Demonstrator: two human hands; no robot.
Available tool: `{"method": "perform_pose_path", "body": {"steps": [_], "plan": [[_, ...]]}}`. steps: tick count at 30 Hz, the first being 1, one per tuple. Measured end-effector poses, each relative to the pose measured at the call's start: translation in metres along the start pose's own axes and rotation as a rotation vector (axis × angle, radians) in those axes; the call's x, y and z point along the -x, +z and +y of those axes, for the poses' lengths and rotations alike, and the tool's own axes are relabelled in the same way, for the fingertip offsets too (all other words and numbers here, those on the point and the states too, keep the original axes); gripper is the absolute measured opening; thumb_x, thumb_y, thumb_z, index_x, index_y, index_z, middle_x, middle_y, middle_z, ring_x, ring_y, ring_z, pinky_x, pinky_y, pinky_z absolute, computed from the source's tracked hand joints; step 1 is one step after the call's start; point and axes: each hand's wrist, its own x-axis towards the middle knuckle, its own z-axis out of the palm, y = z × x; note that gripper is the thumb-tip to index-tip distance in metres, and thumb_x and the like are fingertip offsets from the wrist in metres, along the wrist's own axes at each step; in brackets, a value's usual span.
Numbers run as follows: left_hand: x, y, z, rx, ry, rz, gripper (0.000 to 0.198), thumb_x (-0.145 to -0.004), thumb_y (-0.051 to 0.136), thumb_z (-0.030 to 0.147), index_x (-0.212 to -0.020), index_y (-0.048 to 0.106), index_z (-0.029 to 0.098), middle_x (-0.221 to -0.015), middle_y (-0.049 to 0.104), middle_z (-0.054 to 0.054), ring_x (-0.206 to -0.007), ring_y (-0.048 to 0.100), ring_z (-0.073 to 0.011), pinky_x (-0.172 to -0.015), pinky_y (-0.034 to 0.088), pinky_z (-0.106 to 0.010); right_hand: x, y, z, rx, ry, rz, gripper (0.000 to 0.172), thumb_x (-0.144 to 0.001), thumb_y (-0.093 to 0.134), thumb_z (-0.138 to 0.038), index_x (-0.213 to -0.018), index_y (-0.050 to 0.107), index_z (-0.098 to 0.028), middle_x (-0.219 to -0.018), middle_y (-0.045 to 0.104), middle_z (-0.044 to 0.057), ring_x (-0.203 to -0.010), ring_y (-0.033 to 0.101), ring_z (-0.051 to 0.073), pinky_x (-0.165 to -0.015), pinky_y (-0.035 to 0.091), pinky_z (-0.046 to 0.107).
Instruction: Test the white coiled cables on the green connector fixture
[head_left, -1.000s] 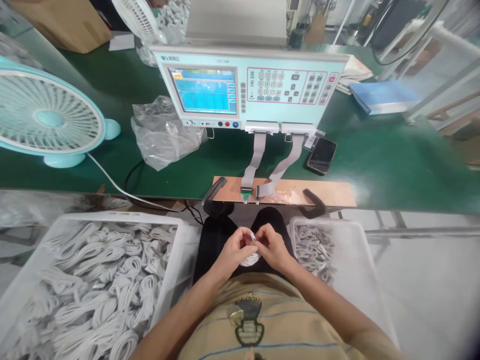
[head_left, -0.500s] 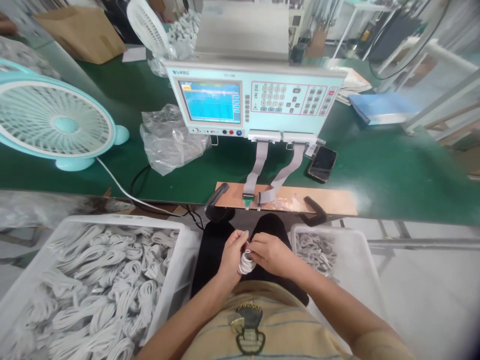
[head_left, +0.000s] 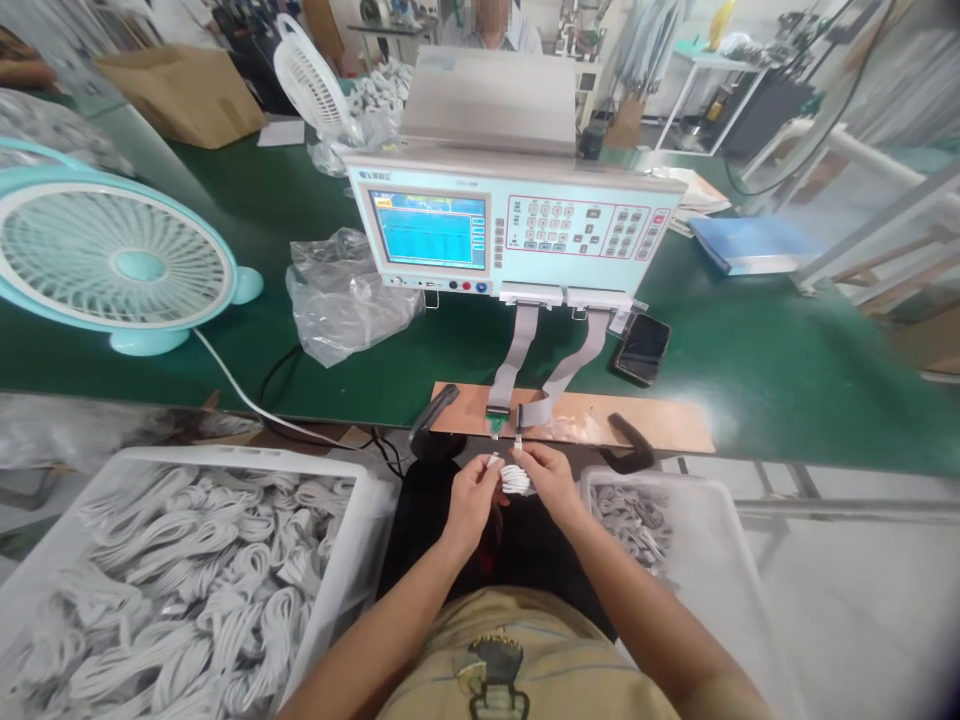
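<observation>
A coiled white cable [head_left: 515, 480] hangs between my two hands, just below the table's front edge. My left hand [head_left: 474, 488] pinches the plug at one end, its tip pointing up near the small green connector board [head_left: 496, 424]. In my right hand [head_left: 549, 482] is the other end, held up at the black connector [head_left: 520, 418]; whether that plug is fully seated I cannot tell. Grey ribbon cables [head_left: 517, 350] run from both connectors to the tester [head_left: 517, 225] with a lit blue screen.
A large white bin [head_left: 247, 458] of coiled cables stands left, a smaller bin [head_left: 712, 490] right. Clamps [head_left: 435, 420] hold the copper-coloured board [head_left: 660, 424] at the table edge. Around lie a phone [head_left: 643, 349], plastic bag [head_left: 349, 300], fan [head_left: 124, 260] and blue folder [head_left: 754, 243]. A person sits beyond the tester.
Both hands have moved forward from my lap to the connectors and drawn apart, each holding one cable end. The coil now hangs between them. The camera view has tilted up slightly.
</observation>
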Motion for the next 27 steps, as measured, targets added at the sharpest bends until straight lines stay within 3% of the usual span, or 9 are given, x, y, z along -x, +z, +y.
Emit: {"method": "perform_pose_path", "body": {"steps": [4, 11, 18, 27], "plan": [[-0.004, -0.008, 0.005, -0.027, 0.0, -0.05, 0.03, -0.072, 0.059, 0.044, -0.076, 0.062, 0.014, -0.062, 0.056, 0.0, -0.052, 0.051, -0.0112, -0.044, 0.044, -0.02, -0.001, 0.001, -0.003, -0.055, 0.061, 0.002, 0.024, -0.07, 0.063, -0.039, -0.073, 0.068, -0.016, -0.06, 0.06, -0.001, -0.054, 0.05, 0.012, -0.053, 0.039, 0.024], [-0.017, -0.036, 0.029, -0.299, 0.034, -0.314, 0.027, -0.075, 0.054, 0.04, -0.067, 0.064, 0.016, -0.064, 0.061, -0.003, -0.058, 0.054, -0.0145, -0.048, 0.043, -0.021, -0.005, 0.011, -0.01, -0.349, 0.25, 0.063, 0.022, -0.059, 0.073, -0.035, -0.061, 0.066, -0.014, -0.054, 0.06, -0.001, -0.047, 0.046, 0.01, -0.048, 0.035, 0.023], [-0.026, -0.025, 0.018, -0.269, 0.198, -0.157, 0.023, -0.077, 0.052, 0.033, -0.068, 0.065, 0.017, -0.07, 0.061, -0.002, -0.065, 0.054, -0.0144, -0.063, 0.042, -0.023, -0.008, 0.008, -0.013, -0.381, 0.255, -0.014, 0.023, -0.06, 0.073, -0.037, -0.066, 0.069, -0.015, -0.06, 0.064, 0.001, -0.051, 0.051, 0.011, -0.052, 0.038, 0.023], [-0.03, -0.017, 0.009, -0.321, 0.267, -0.102, 0.029, -0.079, 0.048, 0.031, -0.055, 0.052, 0.015, -0.057, 0.05, 0.002, -0.059, 0.046, -0.0117, -0.059, 0.035, -0.022, -0.013, 0.003, -0.012, -0.371, 0.272, -0.066, 0.023, -0.06, 0.075, -0.035, -0.071, 0.072, -0.015, -0.061, 0.067, 0.002, -0.054, 0.054, 0.011, -0.053, 0.039, 0.023]]}}
